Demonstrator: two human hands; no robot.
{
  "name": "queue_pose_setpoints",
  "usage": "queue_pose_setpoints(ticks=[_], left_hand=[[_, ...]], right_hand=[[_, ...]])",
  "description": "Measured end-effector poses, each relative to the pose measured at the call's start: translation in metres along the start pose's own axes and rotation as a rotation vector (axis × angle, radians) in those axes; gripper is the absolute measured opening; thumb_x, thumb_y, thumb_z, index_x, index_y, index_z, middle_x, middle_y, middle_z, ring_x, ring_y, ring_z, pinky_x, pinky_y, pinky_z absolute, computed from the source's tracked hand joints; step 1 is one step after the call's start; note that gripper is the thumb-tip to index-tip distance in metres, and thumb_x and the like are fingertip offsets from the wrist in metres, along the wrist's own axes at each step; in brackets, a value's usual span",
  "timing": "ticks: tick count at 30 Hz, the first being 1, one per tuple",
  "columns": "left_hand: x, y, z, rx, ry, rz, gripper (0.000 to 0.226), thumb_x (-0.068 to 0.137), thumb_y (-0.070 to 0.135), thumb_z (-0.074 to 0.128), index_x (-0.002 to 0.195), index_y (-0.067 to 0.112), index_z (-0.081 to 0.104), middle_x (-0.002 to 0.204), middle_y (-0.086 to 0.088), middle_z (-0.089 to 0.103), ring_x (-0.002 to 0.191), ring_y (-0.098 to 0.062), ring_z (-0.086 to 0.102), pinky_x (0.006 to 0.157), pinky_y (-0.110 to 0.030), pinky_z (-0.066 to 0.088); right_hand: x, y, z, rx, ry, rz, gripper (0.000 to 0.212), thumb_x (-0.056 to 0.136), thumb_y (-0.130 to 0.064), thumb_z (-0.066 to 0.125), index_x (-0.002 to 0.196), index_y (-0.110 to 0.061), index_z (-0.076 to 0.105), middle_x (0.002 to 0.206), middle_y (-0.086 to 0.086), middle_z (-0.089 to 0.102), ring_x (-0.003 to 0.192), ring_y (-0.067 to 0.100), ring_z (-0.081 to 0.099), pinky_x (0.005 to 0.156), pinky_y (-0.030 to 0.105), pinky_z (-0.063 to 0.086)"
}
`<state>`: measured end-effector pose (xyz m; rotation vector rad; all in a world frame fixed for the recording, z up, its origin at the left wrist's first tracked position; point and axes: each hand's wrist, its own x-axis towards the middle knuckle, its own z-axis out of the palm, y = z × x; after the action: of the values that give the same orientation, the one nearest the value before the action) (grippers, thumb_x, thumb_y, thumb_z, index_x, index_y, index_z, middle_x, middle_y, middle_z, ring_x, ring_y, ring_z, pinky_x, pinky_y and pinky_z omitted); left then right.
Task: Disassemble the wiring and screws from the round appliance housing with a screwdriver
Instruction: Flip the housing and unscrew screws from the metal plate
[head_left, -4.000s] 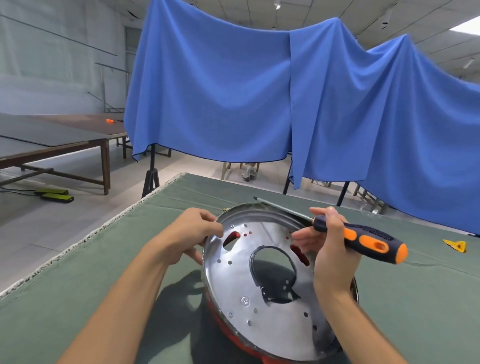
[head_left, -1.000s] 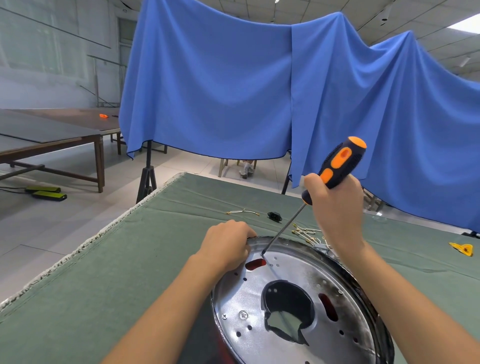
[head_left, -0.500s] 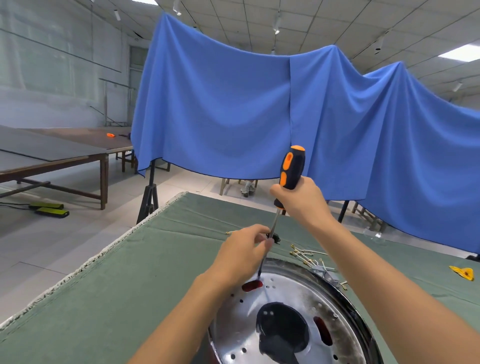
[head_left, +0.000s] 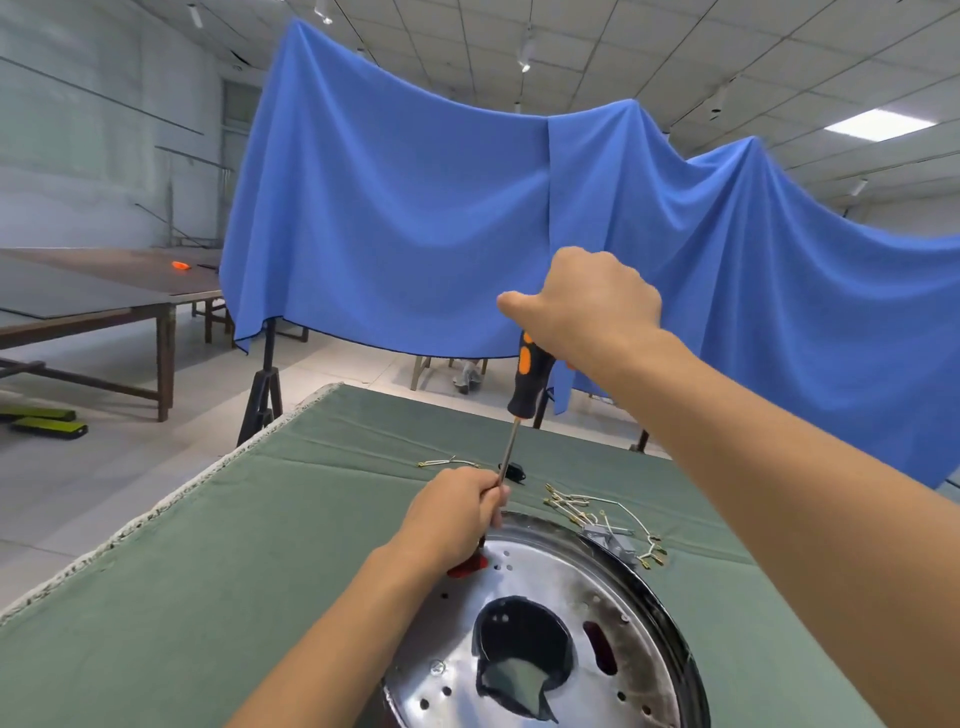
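Note:
The round appliance housing (head_left: 613, 613), shiny metal with a dark central opening and several small holes, lies flat at the bottom centre on the green table cloth (head_left: 208, 561). A black-and-orange screwdriver (head_left: 527, 382) stands nearly upright over the housing's far left rim. My right hand (head_left: 587, 306) grips the top of its handle. My left hand (head_left: 457, 512) pinches the metal shaft low down, by a red slot; the tip is hidden behind my fingers.
Loose white wires with yellow terminals and a grey part (head_left: 608, 525) lie just beyond the housing. A small black piece (head_left: 514, 472) and a short wire (head_left: 447, 462) lie farther back. The table's left edge (head_left: 171, 504) runs diagonally. A blue drape (head_left: 415, 218) hangs behind.
My right hand has slid to the top of the handle and the screwdriver stands more upright. My left hand now holds the shaft lower. The view has tilted upward.

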<state>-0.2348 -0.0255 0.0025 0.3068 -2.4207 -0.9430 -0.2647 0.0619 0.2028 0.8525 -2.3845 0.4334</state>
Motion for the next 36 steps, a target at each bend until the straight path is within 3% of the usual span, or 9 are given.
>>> queue_pose_setpoints(ticks=[6, 14, 18, 22, 25, 29, 31, 34, 36], left_hand=[[0.001, -0.006, 0.000, 0.062, -0.041, 0.021, 0.023, 0.097, 0.033, 0.048, 0.087, 0.017, 0.062, 0.080, 0.002, 0.056, 0.092, -0.019, 0.045, 0.080, -0.039, 0.044], [0.000, -0.013, 0.002, 0.133, -0.165, -0.097, 0.019, 0.088, 0.025, 0.056, 0.102, 0.035, 0.061, 0.109, 0.012, 0.064, 0.104, -0.013, 0.057, 0.086, -0.030, 0.045], [0.001, -0.014, 0.000, 0.154, -0.171, -0.105, 0.024, 0.082, 0.021, 0.061, 0.100, 0.037, 0.063, 0.110, 0.013, 0.064, 0.103, -0.013, 0.058, 0.084, -0.029, 0.046], [0.000, -0.013, 0.000, 0.150, -0.178, -0.101, 0.025, 0.080, 0.022, 0.062, 0.099, 0.039, 0.064, 0.110, 0.013, 0.065, 0.102, -0.012, 0.060, 0.082, -0.027, 0.047], [-0.002, -0.015, -0.001, 0.070, -0.182, -0.117, 0.025, 0.081, 0.017, 0.057, 0.087, 0.041, 0.061, 0.099, 0.017, 0.064, 0.083, -0.004, 0.064, 0.061, -0.009, 0.041], [-0.004, -0.013, -0.003, 0.035, -0.174, -0.117, 0.021, 0.079, 0.023, 0.065, 0.093, 0.038, 0.063, 0.100, 0.017, 0.064, 0.085, -0.006, 0.064, 0.068, -0.015, 0.048], [-0.004, -0.013, -0.003, 0.024, -0.172, -0.120, 0.020, 0.079, 0.024, 0.067, 0.093, 0.037, 0.064, 0.099, 0.017, 0.064, 0.084, -0.006, 0.064, 0.069, -0.017, 0.051], [-0.004, -0.012, -0.003, 0.059, -0.170, -0.121, 0.019, 0.079, 0.024, 0.067, 0.094, 0.037, 0.065, 0.099, 0.017, 0.065, 0.086, -0.007, 0.064, 0.070, -0.019, 0.046], [-0.005, -0.010, -0.004, 0.063, -0.182, -0.131, 0.018, 0.079, 0.024, 0.068, 0.092, 0.037, 0.065, 0.096, 0.017, 0.066, 0.082, -0.005, 0.065, 0.069, -0.019, 0.045]], right_hand=[[0.016, -0.015, 0.006, -0.480, -0.215, 0.019, 0.028, 0.091, -0.034, 0.056, 0.073, -0.013, 0.050, 0.068, 0.002, 0.047, 0.055, 0.020, 0.045, 0.048, 0.023, 0.032], [0.031, -0.002, 0.000, -0.166, -0.429, -0.212, 0.025, 0.090, -0.034, 0.056, 0.072, -0.017, 0.050, 0.054, 0.000, 0.056, 0.053, 0.015, 0.049, 0.048, 0.024, 0.031], [0.031, 0.006, -0.015, 0.046, -0.681, -0.187, 0.016, 0.089, -0.032, 0.064, 0.090, -0.020, 0.054, 0.083, 0.004, 0.064, 0.065, 0.017, 0.062, 0.049, 0.026, 0.051], [0.023, 0.002, -0.008, -0.216, -0.504, -0.069, 0.049, 0.086, -0.062, 0.054, 0.076, -0.013, 0.055, 0.058, 0.003, 0.067, 0.047, 0.017, 0.064, 0.054, 0.026, 0.045], [0.023, -0.003, 0.007, -0.279, -0.243, -0.145, 0.037, 0.096, -0.039, 0.046, 0.070, -0.012, 0.044, 0.060, 0.002, 0.052, 0.052, 0.018, 0.046, 0.050, 0.026, 0.027], [0.028, -0.003, -0.005, -0.035, -0.532, -0.174, 0.020, 0.094, -0.023, 0.050, 0.078, -0.012, 0.053, 0.057, 0.003, 0.059, 0.042, 0.017, 0.052, 0.039, 0.017, 0.038], [0.026, 0.001, -0.014, 0.079, -0.622, -0.136, 0.010, 0.093, -0.019, 0.053, 0.092, -0.012, 0.059, 0.079, 0.007, 0.063, 0.054, 0.020, 0.056, 0.043, 0.019, 0.048], [0.020, 0.007, -0.012, 0.020, -0.601, -0.026, 0.023, 0.090, -0.033, 0.056, 0.091, -0.011, 0.061, 0.083, 0.008, 0.063, 0.061, 0.022, 0.062, 0.048, 0.028, 0.052], [0.015, 0.008, -0.007, -0.261, -0.427, -0.001, 0.038, 0.090, -0.048, 0.052, 0.074, -0.015, 0.055, 0.071, 0.004, 0.058, 0.056, 0.019, 0.057, 0.052, 0.025, 0.039]])
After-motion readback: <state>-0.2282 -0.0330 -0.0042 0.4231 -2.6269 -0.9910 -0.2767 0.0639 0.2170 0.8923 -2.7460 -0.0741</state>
